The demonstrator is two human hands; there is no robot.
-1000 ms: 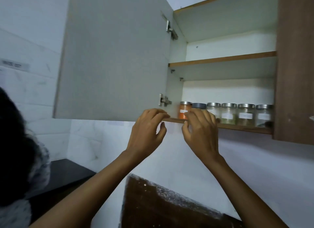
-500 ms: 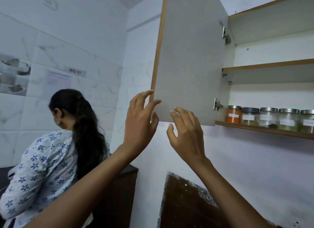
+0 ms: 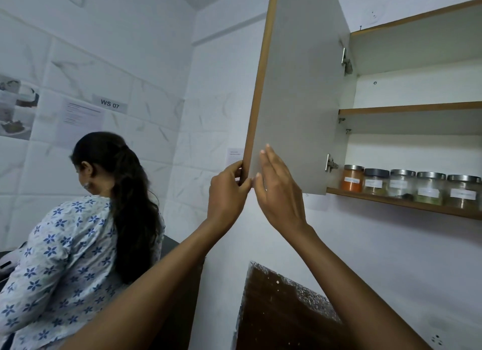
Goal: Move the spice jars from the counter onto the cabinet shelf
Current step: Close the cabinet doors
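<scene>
Several glass spice jars stand in a row on the cabinet's lower shelf (image 3: pixel 391 202): an orange-filled jar (image 3: pixel 352 179) at the left, then clear jars with metal lids (image 3: pixel 429 188). The grey cabinet door (image 3: pixel 297 88) stands open. My left hand (image 3: pixel 226 193) pinches the door's lower outer edge between thumb and fingers. My right hand (image 3: pixel 280 190) lies flat with straight fingers against the door's inner face near the same corner. Neither hand holds a jar.
Another person (image 3: pixel 78 232) in a flowered top stands at the left, back turned, beside a dark counter. The upper shelf (image 3: pixel 409 108) holds nothing. A dark brown panel (image 3: pixel 281 308) leans against the white wall below the cabinet.
Both hands left the shelf's front edge and moved left to the door's lower corner. The left hand took hold of the door edge; the right hand flattened against the door. My view swung left.
</scene>
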